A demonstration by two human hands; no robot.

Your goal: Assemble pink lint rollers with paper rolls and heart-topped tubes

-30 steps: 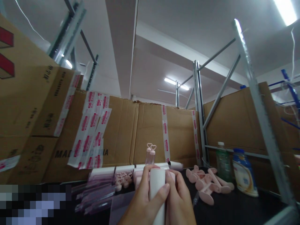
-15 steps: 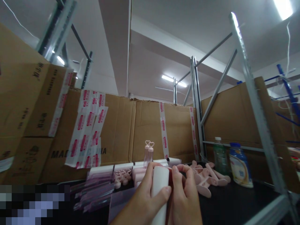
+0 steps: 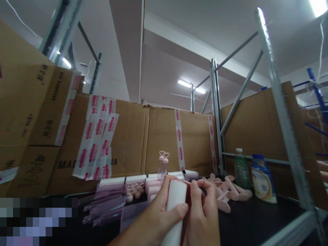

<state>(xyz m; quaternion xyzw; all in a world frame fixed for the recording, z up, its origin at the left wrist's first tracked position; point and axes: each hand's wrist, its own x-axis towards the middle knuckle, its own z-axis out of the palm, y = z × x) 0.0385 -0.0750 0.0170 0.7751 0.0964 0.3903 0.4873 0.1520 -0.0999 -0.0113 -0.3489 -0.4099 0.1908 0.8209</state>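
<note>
- L hand (image 3: pixel 162 209) is wrapped snug around the white cylinder (image 3: pixel 177 193), thumb across the front, fingers behind it. So the cyl is off the table, held tilted low in the mid of the view.
- R hand (image 3: pixel 203 209) is right next to it, fingers curled in w/ only a small gap, afaict pinching a pinkish piece (image 3: pixel 188 183) at the cyl's side. Most of that piece is hidden, so idk its full shape.
- Progress imo: mid-handling, this one isn't finished. Both parts are in the hands, nothing set down yet.
- Looks done: two heart-topped tubes (image 3: pixel 163 167) standing upright just behind the hands, tops on.
- Prob. left: small heart pieces (image 3: pixel 134 191) in a loose heap, clear sleeves (image 3: pixel 105 209) lying flat, flared pink pieces (image 3: pixel 224 206) piled on the R, white rolls (image 3: pixel 112 181) in a row at the back. Can't tell the total count.
- Text: back cardboard (image 3: pixel 130 136) has big letters, "MAD…" then "…NA" past the tape (image 3: pixel 88 150), prob. MADE IN CHINA. Tape has repeated pink labels, too small to read.
- Carton (image 3: pixel 23 102) on the L has Asian-looking characters, can't make 'em out.
- Green bottle (image 3: pixel 241 172) + blue-capped bottle (image 3: pixel 263 181): no readable brand, sry.
</note>
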